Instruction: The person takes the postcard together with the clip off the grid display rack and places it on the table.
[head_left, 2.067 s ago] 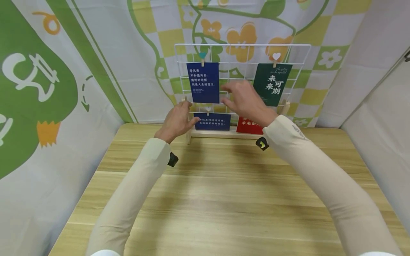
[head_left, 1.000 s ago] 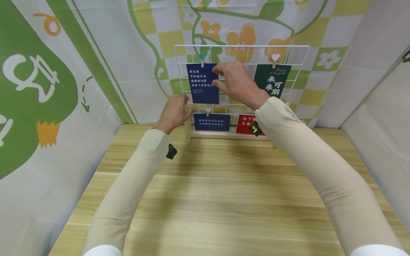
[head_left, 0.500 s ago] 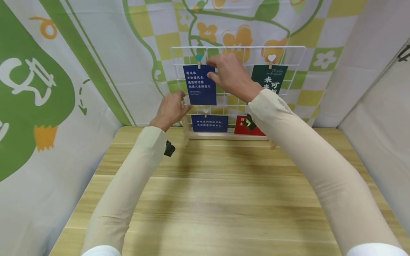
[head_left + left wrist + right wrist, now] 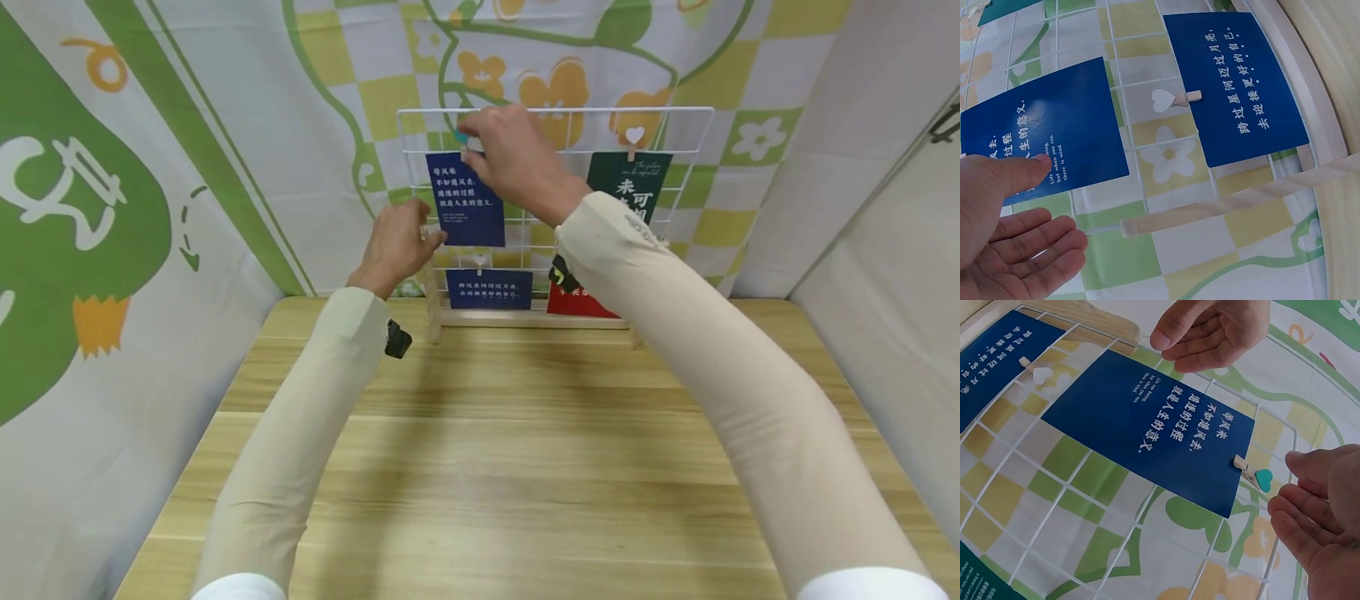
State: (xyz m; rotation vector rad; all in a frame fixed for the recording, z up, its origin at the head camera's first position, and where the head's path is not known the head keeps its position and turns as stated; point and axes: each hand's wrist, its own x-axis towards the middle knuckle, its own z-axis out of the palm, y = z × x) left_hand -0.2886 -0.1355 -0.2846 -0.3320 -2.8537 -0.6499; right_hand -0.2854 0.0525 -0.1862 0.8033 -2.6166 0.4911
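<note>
While the left hand [image 4: 393, 246] hangs relaxed, thumb wide, by the wire grid's [image 4: 600, 109] left edge, the right hand [image 4: 521, 158] has thumb and fingers a bit apart, just beside the teal heart clip [image 4: 1263, 480] holding the upper blue card [image 4: 465, 208] near the grid's top left corner.

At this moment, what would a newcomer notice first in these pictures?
Probably the white wire grid at the back of the wooden table, holding colourful cards. Next, the right hand near the teal heart clip on the upper blue card, and the left hand beside that card's left edge.
</note>
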